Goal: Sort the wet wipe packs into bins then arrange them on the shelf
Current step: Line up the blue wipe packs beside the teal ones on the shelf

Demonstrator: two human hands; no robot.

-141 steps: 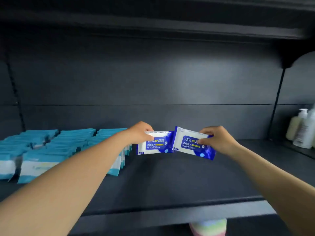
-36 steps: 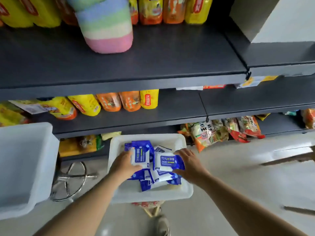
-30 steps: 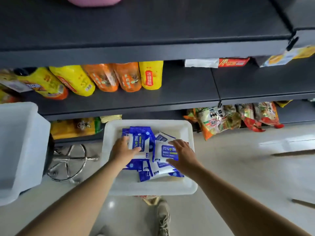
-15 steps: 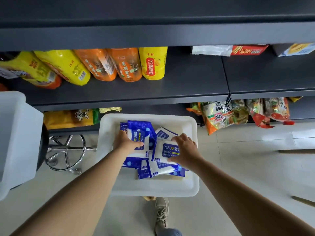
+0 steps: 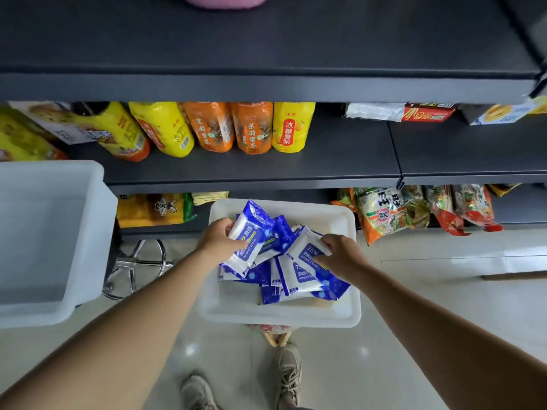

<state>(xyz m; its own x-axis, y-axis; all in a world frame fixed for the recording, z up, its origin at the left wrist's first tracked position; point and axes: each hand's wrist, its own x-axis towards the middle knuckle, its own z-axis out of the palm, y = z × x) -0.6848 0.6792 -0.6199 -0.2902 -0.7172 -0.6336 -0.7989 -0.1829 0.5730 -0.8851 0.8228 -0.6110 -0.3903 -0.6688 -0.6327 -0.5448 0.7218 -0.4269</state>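
A white bin (image 5: pixel 284 316) below me holds several blue-and-white alcohol wipe packs (image 5: pixel 291 281). My left hand (image 5: pixel 217 239) grips one pack (image 5: pixel 251 236) by its left edge and has it tilted up off the pile. My right hand (image 5: pixel 340 255) pinches another pack (image 5: pixel 306 251) at its upper right corner, lifted slightly above the rest. Both hands are over the bin.
A second white bin (image 5: pixel 85 232) stands at the left with nothing showing inside. Dark shelves (image 5: pixel 325 170) ahead carry yellow and orange drink bottles (image 5: pixel 251 128) and snack bags (image 5: pixel 384 211). A stool's metal base (image 5: pixel 139 264) and my shoes (image 5: pixel 287 371) are on the tiled floor.
I have gone from placing two packs on the upper shelf to looking down at the bin. Both hands took hold of a pack each, and both packs have since risen off the pile.
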